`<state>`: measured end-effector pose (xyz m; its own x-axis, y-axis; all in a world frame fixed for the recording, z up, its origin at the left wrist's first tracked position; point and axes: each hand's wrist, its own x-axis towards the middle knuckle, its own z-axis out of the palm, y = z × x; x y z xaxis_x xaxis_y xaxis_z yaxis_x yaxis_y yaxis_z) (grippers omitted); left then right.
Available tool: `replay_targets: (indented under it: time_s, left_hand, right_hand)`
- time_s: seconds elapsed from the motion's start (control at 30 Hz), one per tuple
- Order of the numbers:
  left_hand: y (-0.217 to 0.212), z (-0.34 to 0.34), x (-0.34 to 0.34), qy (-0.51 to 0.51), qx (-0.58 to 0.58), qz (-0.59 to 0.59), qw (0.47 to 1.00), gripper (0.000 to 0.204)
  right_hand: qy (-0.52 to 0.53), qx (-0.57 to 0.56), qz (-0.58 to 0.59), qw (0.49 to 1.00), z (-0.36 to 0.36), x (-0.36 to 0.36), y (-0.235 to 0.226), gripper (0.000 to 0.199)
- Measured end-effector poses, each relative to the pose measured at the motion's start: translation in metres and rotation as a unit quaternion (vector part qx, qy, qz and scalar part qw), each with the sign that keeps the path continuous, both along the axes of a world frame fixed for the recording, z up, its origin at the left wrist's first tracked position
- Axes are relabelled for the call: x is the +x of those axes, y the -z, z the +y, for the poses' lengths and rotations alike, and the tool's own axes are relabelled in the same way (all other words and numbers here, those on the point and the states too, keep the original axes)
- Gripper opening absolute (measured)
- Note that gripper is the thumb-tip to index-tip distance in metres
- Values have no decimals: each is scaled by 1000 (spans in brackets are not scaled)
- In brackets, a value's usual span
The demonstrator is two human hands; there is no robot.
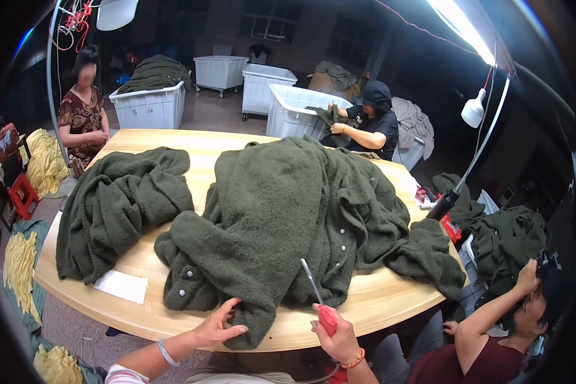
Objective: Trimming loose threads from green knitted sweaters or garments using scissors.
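A dark green woolly coat (262,211) with shiny buttons lies spread over the middle of the table. My left hand (219,326) rests at the lower end of its sleeve by the near edge, thumb and fingers apart, touching the cloth. In my right hand (340,342) is a red air blow gun (327,318) with a long thin metal nozzle. That nozzle points up and away over the front of the coat, and a thin hose shows below the hand. Whether the nozzle tip touches the cloth, I cannot tell.
Another green garment (125,208) and a white paper (121,287) lie left on the wooden table (141,318). A lamp pole (443,203) stands at the right edge. One person (483,333) is close on my right; two more are beyond the table, near white bins (148,110).
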<state>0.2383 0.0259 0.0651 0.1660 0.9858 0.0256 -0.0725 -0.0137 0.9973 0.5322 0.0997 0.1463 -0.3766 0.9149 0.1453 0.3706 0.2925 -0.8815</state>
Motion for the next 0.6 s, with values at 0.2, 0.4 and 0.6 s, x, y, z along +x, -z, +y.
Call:
replay_targets:
  time_s: [0.2,0.4,0.6]
  left_hand:
    - [17,0,18,-150,-96,-283,942,51]
    - [39,-4,35,-207,-8,-40,978,46]
    - [67,-29,29,-162,-42,-56,984,52]
  right_hand:
    - [-94,155,-137,974,11,-80,-45,46]
    - [-170,221,-307,910,34,-195,-63,71]
    - [-170,242,-348,890,80,-295,2,65]
